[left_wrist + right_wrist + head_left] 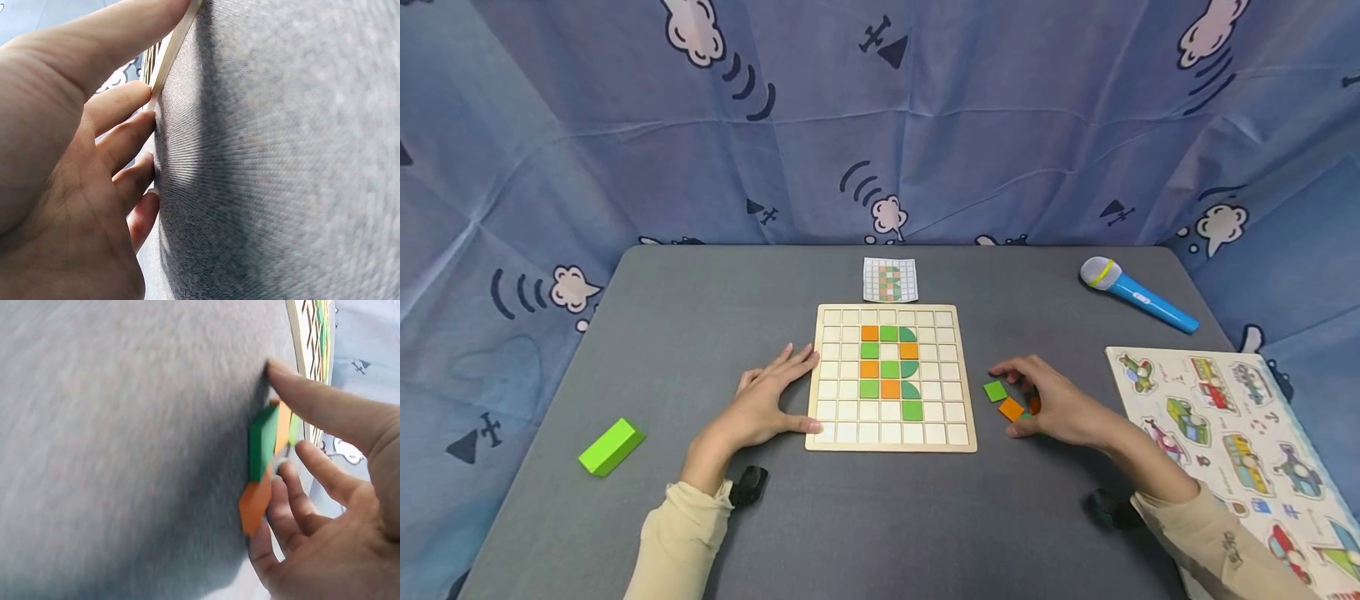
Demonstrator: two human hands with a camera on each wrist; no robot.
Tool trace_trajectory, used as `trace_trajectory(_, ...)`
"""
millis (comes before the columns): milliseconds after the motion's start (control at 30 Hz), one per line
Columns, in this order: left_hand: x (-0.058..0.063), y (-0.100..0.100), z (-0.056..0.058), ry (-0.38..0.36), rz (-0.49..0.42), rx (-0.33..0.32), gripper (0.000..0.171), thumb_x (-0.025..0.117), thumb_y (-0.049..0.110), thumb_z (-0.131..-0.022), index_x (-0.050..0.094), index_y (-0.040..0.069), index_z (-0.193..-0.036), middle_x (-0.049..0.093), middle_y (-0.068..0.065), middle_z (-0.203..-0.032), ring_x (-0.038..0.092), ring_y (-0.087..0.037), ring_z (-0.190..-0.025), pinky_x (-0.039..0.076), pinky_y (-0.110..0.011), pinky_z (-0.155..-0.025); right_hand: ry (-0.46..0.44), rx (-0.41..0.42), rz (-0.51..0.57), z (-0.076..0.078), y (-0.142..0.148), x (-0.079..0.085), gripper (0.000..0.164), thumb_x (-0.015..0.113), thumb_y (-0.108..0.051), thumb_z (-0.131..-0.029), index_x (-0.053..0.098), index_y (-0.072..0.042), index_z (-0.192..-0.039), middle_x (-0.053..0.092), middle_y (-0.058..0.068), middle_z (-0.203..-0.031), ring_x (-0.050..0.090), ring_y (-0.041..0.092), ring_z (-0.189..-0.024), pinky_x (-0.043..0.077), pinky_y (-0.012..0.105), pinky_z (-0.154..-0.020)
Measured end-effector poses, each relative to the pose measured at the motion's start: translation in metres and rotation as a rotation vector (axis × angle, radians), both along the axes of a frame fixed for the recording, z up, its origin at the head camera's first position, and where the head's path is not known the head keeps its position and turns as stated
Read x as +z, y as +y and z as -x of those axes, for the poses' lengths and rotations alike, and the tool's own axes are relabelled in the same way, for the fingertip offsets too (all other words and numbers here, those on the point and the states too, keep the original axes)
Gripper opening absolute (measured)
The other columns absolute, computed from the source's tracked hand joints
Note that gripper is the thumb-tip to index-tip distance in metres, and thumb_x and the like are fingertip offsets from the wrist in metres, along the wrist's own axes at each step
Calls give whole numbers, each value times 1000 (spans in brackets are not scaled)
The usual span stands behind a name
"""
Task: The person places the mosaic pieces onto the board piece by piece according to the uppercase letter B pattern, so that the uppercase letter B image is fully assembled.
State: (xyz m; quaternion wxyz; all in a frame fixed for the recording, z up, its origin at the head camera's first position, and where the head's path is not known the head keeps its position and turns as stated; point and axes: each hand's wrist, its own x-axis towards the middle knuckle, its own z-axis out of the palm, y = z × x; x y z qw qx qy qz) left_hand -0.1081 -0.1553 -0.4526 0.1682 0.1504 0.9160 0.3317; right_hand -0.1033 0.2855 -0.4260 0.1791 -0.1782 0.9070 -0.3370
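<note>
A wooden grid board [966, 417] lies mid-table, with orange, light green and dark green tiles forming a figure in its cells. My left hand [766, 402] rests against its left edge, thumb at the lower corner and fingers spread. To the right of the board, my right hand [1060, 404] is curved over several loose tiles on the table. Its thumb and fingers stand apart. Around it are a light green square [995, 391], an orange square [1011, 409], a dark green tile [264, 440] and another orange tile [255, 509], partly hidden in the head view.
A small printed pattern card [890, 280] lies behind the board. A blue toy microphone [1142, 296] is at the back right, above a picture puzzle board [1213, 433]. On the left lies a light green block [612, 447]. A patterned curtain [880, 125] hangs behind the table.
</note>
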Motion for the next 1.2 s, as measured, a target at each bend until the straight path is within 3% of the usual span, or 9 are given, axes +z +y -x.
trace_trajectory(167, 1, 1, 0, -1, -1, 0, 106, 95, 33, -78, 38, 15, -166, 27, -3, -176, 13, -32, -167, 19, -61, -117, -22, 11, -37, -4, 14, 6, 69, 94, -9, -77, 59, -6, -137, 57, 9, -115, 53, 20, -97, 49, 28, -80)
trace_trajectory(367, 1, 0, 0, -5, -5, 0, 106, 94, 33, -78, 38, 14, -166, 27, -4, -176, 13, -32, -167, 19, -61, -117, -15, 12, -61, -2, 22, 5, 44, 94, -7, -77, 66, -7, -112, 59, 1, -93, 54, 13, -85, 47, 27, -74)
trace_trajectory(600, 0, 0, -1, -12, -13, 3, 105, 95, 32, -78, 39, 14, -166, 26, -4, -177, 13, -33, -167, 18, -62, -117, 9, 7, -83, -3, 21, 3, 20, 89, -9, -84, 72, -14, -94, 61, -4, -82, 52, 7, -74, 45, 25, -67)
trace_trajectory(767, -1, 0, -1, -7, -12, 2, 105, 95, 33, -78, 39, 15, -166, 27, -4, -176, 13, -32, -167, 18, -62, -117, 92, -30, -45, -6, 13, 0, 13, 87, -12, -87, 75, -17, -91, 62, -7, -80, 52, 5, -74, 43, 24, -67)
trace_trajectory(967, -1, 0, 0, 0, -6, 2, 106, 95, 33, -78, 39, 15, -166, 27, -4, -176, 13, -32, -167, 19, -62, -117, 183, -54, 69, -9, -11, -5, 16, 90, -7, -82, 78, -17, -87, 63, -6, -85, 52, 7, -74, 43, 24, -67)
trace_trajectory(1100, -1, 0, 0, 0, 0, 3, 105, 95, 32, -78, 39, 15, -166, 27, -4, -176, 13, -32, -167, 19, -62, -117, 163, -42, 137, -12, -29, -8, 14, 87, -7, -85, 79, -15, -93, 61, -6, -80, 51, 5, -69, 44, 24, -63)
trace_trajectory(1200, -1, 1, 0, -2, -1, 5, 106, 95, 32, -78, 39, 15, -166, 27, -3, -176, 13, -32, -167, 19, -62, -117, 133, -26, 183, -13, -43, -9, 15, 85, -6, -88, 78, -12, -101, 66, -5, -82, 58, 4, -72, 50, 24, -66)
